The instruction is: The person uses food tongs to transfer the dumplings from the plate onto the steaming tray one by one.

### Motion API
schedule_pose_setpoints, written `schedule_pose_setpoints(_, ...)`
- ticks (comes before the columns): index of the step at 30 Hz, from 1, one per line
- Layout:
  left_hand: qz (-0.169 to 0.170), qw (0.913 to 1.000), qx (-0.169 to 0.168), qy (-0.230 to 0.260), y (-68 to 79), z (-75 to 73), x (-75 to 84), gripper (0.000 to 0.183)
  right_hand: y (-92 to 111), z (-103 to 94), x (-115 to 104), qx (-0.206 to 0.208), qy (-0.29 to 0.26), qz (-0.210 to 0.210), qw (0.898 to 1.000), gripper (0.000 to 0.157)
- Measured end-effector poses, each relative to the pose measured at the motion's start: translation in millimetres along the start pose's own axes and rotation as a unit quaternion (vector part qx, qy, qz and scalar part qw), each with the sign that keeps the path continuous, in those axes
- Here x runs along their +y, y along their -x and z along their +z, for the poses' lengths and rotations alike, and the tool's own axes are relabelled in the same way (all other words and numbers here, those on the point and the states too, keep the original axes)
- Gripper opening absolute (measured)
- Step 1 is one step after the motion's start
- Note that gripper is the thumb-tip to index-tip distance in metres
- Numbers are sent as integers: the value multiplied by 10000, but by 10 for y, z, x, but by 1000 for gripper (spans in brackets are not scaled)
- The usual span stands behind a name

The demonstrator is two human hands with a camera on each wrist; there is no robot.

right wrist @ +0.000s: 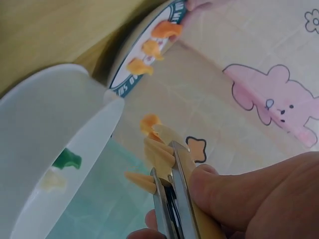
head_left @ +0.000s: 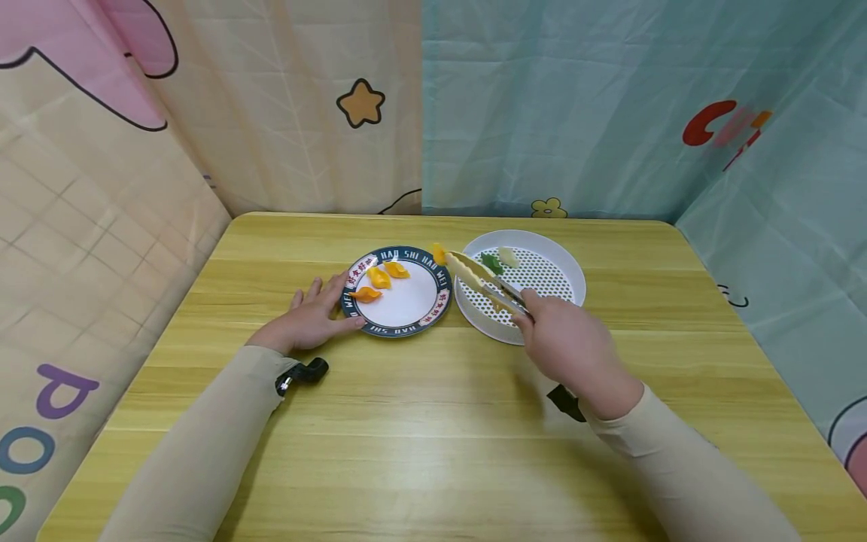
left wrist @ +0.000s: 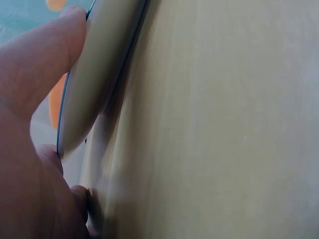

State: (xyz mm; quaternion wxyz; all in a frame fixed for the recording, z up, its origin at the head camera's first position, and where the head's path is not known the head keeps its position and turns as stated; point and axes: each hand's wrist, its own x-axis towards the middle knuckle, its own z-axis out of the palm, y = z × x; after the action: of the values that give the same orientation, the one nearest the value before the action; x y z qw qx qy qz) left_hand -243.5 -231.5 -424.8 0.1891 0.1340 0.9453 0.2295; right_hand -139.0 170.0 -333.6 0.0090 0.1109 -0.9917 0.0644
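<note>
My right hand [head_left: 569,342] grips kitchen tongs [head_left: 484,282] with metal arms and tan tips. The tips pinch a yellow-orange dumpling-shaped piece [head_left: 439,254], held at the plate's right rim in the head view; the right wrist view shows this piece [right wrist: 149,125] at the tong ends. With fingers spread, my left hand [head_left: 308,316] rests against the left rim of a round plate [head_left: 413,301], thumb on the rim. On the plate sit an orange piece [head_left: 366,294] and two yellow-orange ones [head_left: 379,278]. A white perforated basket [head_left: 576,278] holds a green piece [head_left: 491,263] and a whitish one [head_left: 508,257].
Plate and basket stand side by side on a wooden table [head_left: 406,421], near its back edge. Printed curtains [head_left: 284,113] hang behind it and along both sides. Dark wrist cameras [head_left: 308,373] are strapped below both hands.
</note>
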Motion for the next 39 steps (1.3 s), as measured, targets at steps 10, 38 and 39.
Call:
schedule_pose_setpoints(10,32,10000,6,-11,5,-3,9,114,-7,-11,318,-376,-63,393,9985,35)
schedule_pose_setpoints(38,18,10000,15,69,34,-13,44,112,-52,160,462,-794,-80,521,9954,24)
schedule_pose_setpoints(39,17,10000,14,68,34,-12,43,112,-51,158,456,-811,-89,527,9953,24)
